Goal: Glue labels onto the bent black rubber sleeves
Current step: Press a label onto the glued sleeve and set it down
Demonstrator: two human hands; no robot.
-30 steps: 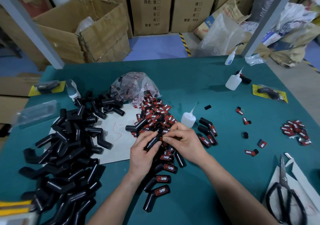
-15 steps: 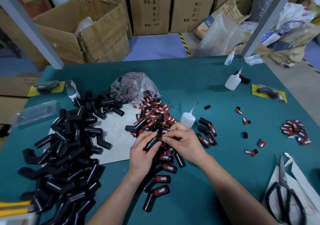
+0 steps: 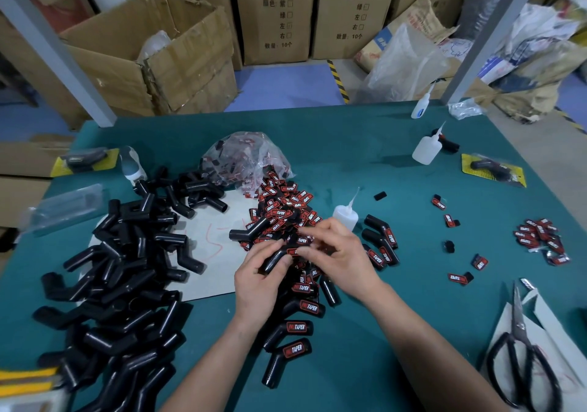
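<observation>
At table centre, just my side of the loose label pile (image 3: 286,211), my left hand (image 3: 257,280) has its fingers wrapped round one bent black sleeve (image 3: 273,260), held off the green table (image 3: 349,157) and tilted toward 1 o'clock. My right hand (image 3: 341,253) meets it from 3 o'clock: thumb and fingertips are pinched on a red-and-black label (image 3: 293,250) sitting at the sleeve's upper end, with the other fingers loosely curled. I can't tell how flat the label sits, because the fingers cover it. The glue bottle (image 3: 344,216) stands at 1 o'clock, just beside my right hand, nozzle up. The unlabelled sleeves heap (image 3: 120,284) runs from 9 to 7 o'clock, partly on a paper sheet (image 3: 216,240). Labelled sleeves (image 3: 295,329) lie at 6 o'clock under my wrists, and a few more (image 3: 381,240) at 3 o'clock. The bag of labels (image 3: 244,157) is at 12 o'clock. Scissors (image 3: 521,357) are at 4 o'clock, well apart from my hands.
</observation>
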